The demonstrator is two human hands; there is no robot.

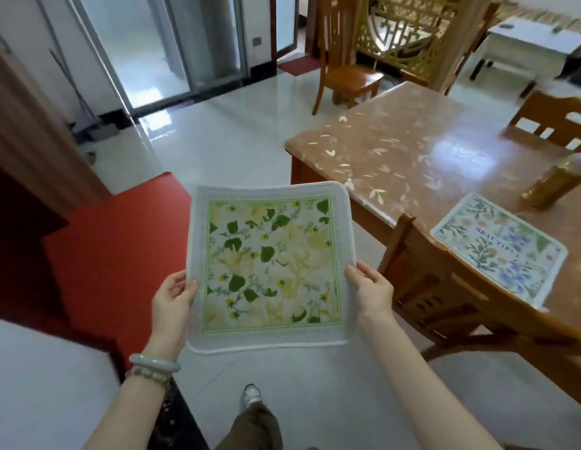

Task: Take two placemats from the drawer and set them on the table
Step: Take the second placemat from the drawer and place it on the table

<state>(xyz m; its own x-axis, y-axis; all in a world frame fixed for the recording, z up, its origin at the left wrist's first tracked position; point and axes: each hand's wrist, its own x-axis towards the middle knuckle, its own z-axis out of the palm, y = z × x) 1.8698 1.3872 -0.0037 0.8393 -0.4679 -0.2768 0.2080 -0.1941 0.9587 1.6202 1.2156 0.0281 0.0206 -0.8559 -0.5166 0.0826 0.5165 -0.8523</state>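
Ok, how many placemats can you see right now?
2. The green leaf-print placemat is held at its sides by the left hand and right hand, off the table. The blue-flowered placemat lies flat on the table. None looks hidden.

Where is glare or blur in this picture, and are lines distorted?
Head view: glare on the table and on the floor by the glass door; the right edge is blurred; the green placemat is sharp; the door's frame leans from the wide lens.
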